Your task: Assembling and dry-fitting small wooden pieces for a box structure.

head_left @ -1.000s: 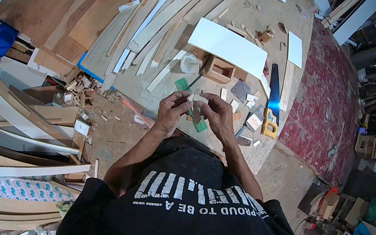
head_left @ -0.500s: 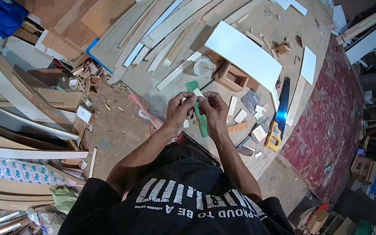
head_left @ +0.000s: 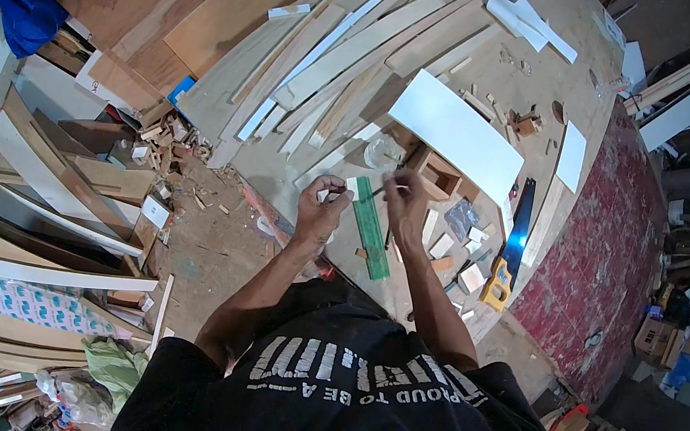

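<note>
Over the near edge of the workbench, my left hand [head_left: 321, 209] is closed, with a small white block [head_left: 351, 184] pinched at its fingertips. My right hand [head_left: 405, 206] is closed too, its fingers on a thin dark stick [head_left: 389, 234] partly hidden by the hand; its kind is unclear. Between the hands a flat green strip [head_left: 372, 231] lies on the bench. Just beyond the right hand are a clear round container [head_left: 381, 152] and a small open wooden box [head_left: 438, 177], beside a white panel [head_left: 459, 134].
A handsaw [head_left: 511, 254] with a yellow handle lies to the right, near small wood blocks [head_left: 472, 278] and a clear plastic bag [head_left: 461, 218]. Long wood strips [head_left: 336, 57] cover the far left. Offcuts [head_left: 170, 134] pile up at the left; a red floor [head_left: 602, 252] borders the bench's right.
My hands have moved apart. The right hand has shifted right, off the green strip, which shows more fully; the left keeps the white block. The whole view has shifted slightly.
</note>
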Available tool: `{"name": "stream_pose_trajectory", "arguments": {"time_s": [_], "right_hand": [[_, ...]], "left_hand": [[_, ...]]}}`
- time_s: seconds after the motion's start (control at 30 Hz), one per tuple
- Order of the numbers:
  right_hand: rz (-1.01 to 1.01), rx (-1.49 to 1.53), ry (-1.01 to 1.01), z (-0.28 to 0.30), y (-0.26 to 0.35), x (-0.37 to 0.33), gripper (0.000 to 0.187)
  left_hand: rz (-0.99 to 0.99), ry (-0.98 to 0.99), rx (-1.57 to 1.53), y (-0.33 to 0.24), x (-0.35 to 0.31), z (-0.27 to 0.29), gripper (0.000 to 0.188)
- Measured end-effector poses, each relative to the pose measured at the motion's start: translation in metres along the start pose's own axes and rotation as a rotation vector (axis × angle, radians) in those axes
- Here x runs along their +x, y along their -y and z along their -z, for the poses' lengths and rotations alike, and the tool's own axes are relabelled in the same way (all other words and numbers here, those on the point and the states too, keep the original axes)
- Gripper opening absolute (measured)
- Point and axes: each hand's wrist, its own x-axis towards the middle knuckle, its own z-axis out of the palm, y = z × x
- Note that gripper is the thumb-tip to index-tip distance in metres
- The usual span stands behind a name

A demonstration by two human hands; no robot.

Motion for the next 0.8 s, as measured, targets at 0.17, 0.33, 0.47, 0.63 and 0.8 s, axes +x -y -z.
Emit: {"name": "stream_pose_trajectory", "arguments": {"time_s": [0.17,0.33,0.47,0.63,0.8], "right_hand": [[0.072,-0.361,0.015,0.006,-0.053,0.054,0.029],[0.216,-0.539,0.067,-0.004,-0.040,0.078,0.018],[0.149,-0.206,0.009,0.028,-0.019,0.069,0.017],[-0.019,0.230,-0.062,0.067,0.047,0.012,0.016],[-0.057,0.603,-0.077,0.088,0.045,-0.023,0.014]], "left_hand": [[-0.060,-0.003,0.136,0.004,0.014,-0.001,0.022],[-0.028,-0.054,0.112,0.013,0.023,0.011,0.025],[-0.203,-0.037,0.211,0.014,0.030,0.001,0.020],[-0.308,-0.012,0.385,0.002,0.031,-0.014,0.017],[-0.604,0.084,0.512,-0.009,0.029,-0.038,0.017]]}}
